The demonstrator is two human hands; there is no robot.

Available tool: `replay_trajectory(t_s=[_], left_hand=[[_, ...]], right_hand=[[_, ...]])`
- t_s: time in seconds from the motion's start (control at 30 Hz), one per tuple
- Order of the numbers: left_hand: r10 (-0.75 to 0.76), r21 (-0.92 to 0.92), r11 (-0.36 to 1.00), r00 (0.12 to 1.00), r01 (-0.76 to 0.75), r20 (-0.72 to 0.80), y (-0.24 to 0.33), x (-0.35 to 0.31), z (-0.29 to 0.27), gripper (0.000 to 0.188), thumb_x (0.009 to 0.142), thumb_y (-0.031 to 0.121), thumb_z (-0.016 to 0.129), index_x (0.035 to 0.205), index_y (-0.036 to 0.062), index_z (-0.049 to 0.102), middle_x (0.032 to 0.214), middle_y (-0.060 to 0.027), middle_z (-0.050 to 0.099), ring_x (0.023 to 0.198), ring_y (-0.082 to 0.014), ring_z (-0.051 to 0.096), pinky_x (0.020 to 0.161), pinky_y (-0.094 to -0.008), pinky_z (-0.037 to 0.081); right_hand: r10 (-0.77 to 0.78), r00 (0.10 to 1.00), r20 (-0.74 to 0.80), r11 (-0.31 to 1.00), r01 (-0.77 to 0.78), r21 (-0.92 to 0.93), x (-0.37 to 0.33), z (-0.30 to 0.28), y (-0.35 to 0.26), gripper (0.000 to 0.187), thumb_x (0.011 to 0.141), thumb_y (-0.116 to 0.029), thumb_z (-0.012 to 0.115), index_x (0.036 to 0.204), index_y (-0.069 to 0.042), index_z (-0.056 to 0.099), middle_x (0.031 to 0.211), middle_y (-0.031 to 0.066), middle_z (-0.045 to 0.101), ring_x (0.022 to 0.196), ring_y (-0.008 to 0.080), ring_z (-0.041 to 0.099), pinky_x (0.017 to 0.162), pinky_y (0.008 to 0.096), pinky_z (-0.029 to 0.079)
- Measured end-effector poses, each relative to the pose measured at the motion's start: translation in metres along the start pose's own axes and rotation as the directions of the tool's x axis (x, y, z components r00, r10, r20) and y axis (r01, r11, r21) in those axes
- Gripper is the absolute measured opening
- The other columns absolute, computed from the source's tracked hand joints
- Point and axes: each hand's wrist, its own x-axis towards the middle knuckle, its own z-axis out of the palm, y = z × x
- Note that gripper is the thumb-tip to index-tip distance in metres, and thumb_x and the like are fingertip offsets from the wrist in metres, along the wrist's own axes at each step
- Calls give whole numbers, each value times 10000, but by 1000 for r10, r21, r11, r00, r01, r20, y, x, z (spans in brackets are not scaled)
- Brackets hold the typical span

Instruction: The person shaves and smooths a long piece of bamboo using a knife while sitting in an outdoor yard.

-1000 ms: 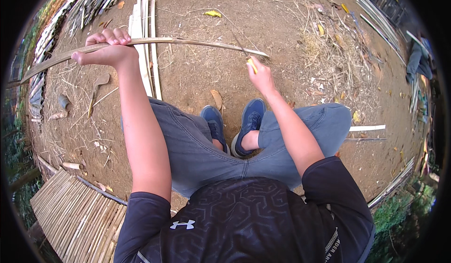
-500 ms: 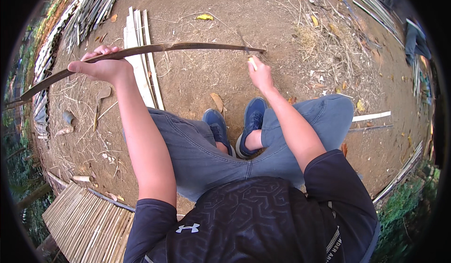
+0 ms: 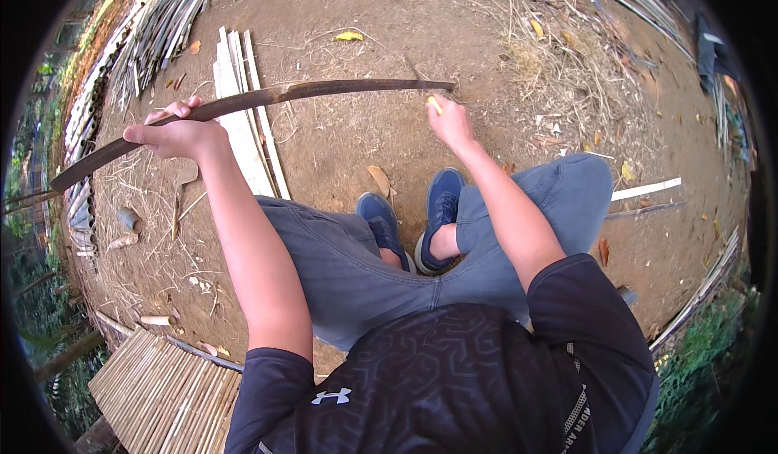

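Observation:
A long, dark brown split-bamboo strip (image 3: pixel 324 89) stretches across in front of me, slightly bowed. My left hand (image 3: pixel 182 134) is closed round it towards its left end, thumb underneath and fingers over the far side. Close to the strip's right end, my right hand (image 3: pixel 450 123) grips a knife (image 3: pixel 435 105) by its pale yellow handle. The blade is thin and crosses at the strip; most of it is hidden or too fine to make out. Behind my left hand, several pale split strips (image 3: pixel 243 122) lie on the dirt.
A hatchet-like tool (image 3: pixel 180 199) and a short bamboo piece (image 3: pixel 128 219) lie left of my left forearm. Dry shavings (image 3: pixel 559 73) are heaped at far right. A bundle of long strips (image 3: pixel 166 32) lies far left, and a slatted bamboo platform (image 3: pixel 166 389) stands at near left.
The whole view has shifted slightly. My left hand and the strip's left end sit a little further right and lower. The knife stays near the strip's right end, its blade showing less than before.

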Motion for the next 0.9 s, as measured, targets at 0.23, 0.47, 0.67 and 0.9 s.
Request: replay_trajectory(t_s=[0.23,0.47,0.67,0.9], left_hand=[[-49,-82,995,995,56,86,-4,-5,10,620,904,771,298,789,166,372,450,10,326,386,-141,392,402,-323,432],[-36,-112,992,989,53,146,-1,-4,6,614,895,774,336,782,173,389,429,9,347,341,-138,394,338,-304,393],[-64,-87,993,990,75,125,3,-10,1,602,913,767,295,764,188,366,464,8,348,384,-124,380,365,-264,358],[-51,-54,997,996,55,72,5,-7,-3,612,944,721,302,757,139,323,464,-7,347,378,-143,380,364,-299,400]], right_hand=[[44,999,-21,997,-46,-65,8,-3,26,308,942,-252,582,1163,-54,663,799,216,701,751,357,706,682,471,548],[-244,969,-48,961,248,122,-64,-19,-113,280,945,-216,566,1141,-29,635,753,238,671,713,403,682,630,491,541],[-414,909,-42,910,414,-7,-95,-22,-167,238,973,-191,528,1061,14,611,688,209,669,663,332,707,552,435,570],[-425,903,59,899,429,-86,-107,-40,-200,233,967,-176,532,1024,39,602,697,198,675,666,332,708,563,436,573]])
